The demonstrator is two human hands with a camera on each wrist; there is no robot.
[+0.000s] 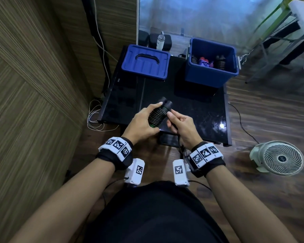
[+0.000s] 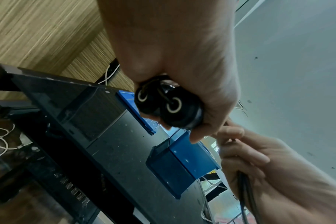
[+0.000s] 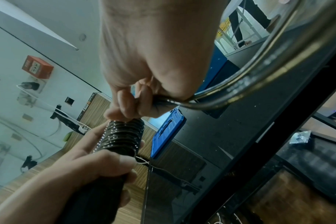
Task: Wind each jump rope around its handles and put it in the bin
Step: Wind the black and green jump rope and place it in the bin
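The left hand (image 1: 140, 122) was wrapped around the pair of black handles (image 1: 162, 106), its fingers and thumb curled about the part already wound with rope, so the bundle sat tilted with its far ends pointing away and to the right, above the near edge of the black table (image 1: 197, 109). The wound coils (image 1: 156, 115) covered the middle of the handles in tight rings; a bit of green showed at the near end of the bundle. In the left wrist view the two round end caps (image 2: 168, 103) sat side by side just beneath the palm. The right hand (image 1: 180, 124) was touching the right side of the coils, fingers curled and pinching the loose rope (image 3: 238, 89), which ran out from under its thumb in a shiny arc in the right wrist view and dropped below the table edge in the head view. At the far right corner of the table stood the open blue bin (image 1: 211, 74), with wound ropes (image 1: 219, 62) lying inside, two black and one purple and red. The blue lid (image 1: 146, 62) lay flat at the far left corner, handle up, apart from the bin. A white fan (image 1: 280, 157) sat on the wooden floor to the right of the table, and white cables (image 1: 95, 116) lay on the floor off its left edge.
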